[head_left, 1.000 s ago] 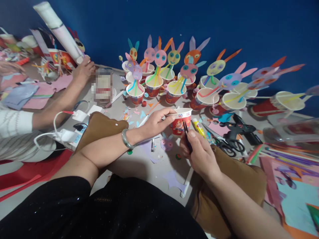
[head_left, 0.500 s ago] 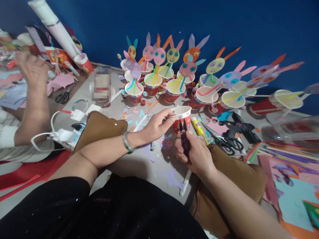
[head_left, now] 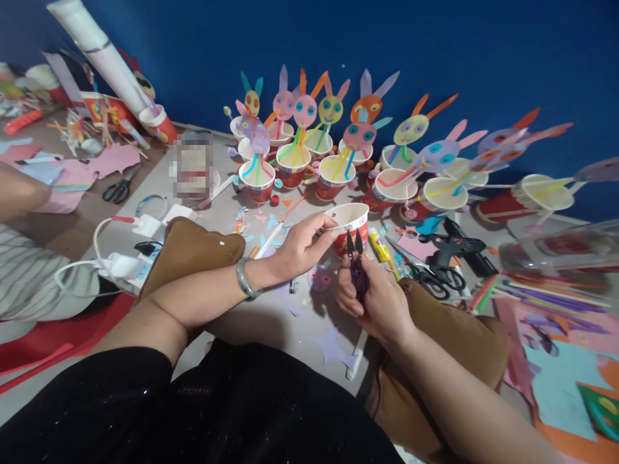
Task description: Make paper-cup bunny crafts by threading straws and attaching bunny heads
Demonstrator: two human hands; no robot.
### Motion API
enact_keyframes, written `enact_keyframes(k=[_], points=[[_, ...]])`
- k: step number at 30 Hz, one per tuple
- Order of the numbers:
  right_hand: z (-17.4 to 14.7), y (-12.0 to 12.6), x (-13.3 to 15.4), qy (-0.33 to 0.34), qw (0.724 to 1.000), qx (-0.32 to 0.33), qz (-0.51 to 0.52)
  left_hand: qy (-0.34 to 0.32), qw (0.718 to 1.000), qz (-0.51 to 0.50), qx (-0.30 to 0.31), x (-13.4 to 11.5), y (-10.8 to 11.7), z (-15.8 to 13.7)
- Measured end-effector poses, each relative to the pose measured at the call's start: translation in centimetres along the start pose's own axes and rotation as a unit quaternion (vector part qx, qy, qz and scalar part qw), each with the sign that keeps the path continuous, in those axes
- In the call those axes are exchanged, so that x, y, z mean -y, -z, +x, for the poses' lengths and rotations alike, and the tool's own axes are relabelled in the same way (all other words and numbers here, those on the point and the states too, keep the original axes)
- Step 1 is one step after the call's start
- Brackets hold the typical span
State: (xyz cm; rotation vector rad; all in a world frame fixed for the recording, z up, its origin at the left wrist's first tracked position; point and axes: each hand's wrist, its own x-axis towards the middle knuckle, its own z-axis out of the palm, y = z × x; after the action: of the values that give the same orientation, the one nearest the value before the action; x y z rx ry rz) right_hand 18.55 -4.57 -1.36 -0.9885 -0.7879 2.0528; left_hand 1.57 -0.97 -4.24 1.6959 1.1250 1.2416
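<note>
My left hand (head_left: 300, 250) pinches the rim of a red-and-white paper cup (head_left: 356, 223), which stands upright in front of me. In my right hand (head_left: 380, 298) is a pair of small thread snips (head_left: 356, 267) with dark pointed blades and a purplish handle. The blades point up beside the cup's near wall, their tips slightly apart; whether they touch the cup I cannot tell. Below the cup lies a pink paper face (head_left: 320, 276). A lilac paper offcut (head_left: 331, 343) is nearer to me, and a yellow glue tube (head_left: 381, 245) lies right of the cup.
Several cups with paper rabbit figures (head_left: 257, 182) stand along the blue wall. Black-handled scissors (head_left: 441, 278) and a black glue gun (head_left: 457, 248) lie to the right, near coloured sticks (head_left: 551, 296). At left are white plugs (head_left: 126, 264) with cables and another person's arm (head_left: 22, 187).
The other person's hand at left has moved down and out of view to the left. The view has shifted slightly; my hands keep nearly the same pose on the cup and snips.
</note>
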Motion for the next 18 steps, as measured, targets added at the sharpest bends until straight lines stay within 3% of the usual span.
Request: enact_keyframes(k=[18], points=[[-0.17, 0.04, 0.06, -0.005, 1.000, 0.006, 0.008, -0.065, 0.997, -0.004, -0.033, 0.36, -0.13, -0.17]])
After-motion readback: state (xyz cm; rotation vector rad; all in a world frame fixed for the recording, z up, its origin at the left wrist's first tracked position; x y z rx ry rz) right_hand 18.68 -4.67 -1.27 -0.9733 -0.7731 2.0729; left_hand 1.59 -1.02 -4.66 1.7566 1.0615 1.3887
